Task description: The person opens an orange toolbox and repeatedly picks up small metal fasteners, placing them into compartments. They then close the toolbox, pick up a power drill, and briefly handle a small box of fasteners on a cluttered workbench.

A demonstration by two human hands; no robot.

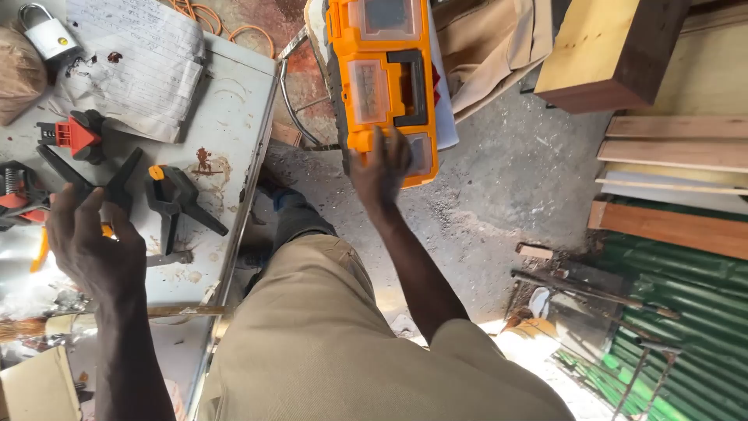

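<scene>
Left hand [93,249] over bench [234,101] clamps [175,199], fingers apart.
Right hand [380,168] spread flat on toolbox [382,70]: rigid, probably heavy; grip its handle.

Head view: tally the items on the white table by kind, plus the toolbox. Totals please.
Spring clamps: 4, one black and orange, one black under the left hand, two black and red
Padlocks: 1
Lined paper sheets: 1
Orange toolboxes: 1, right hand on it
Total: 7
</scene>
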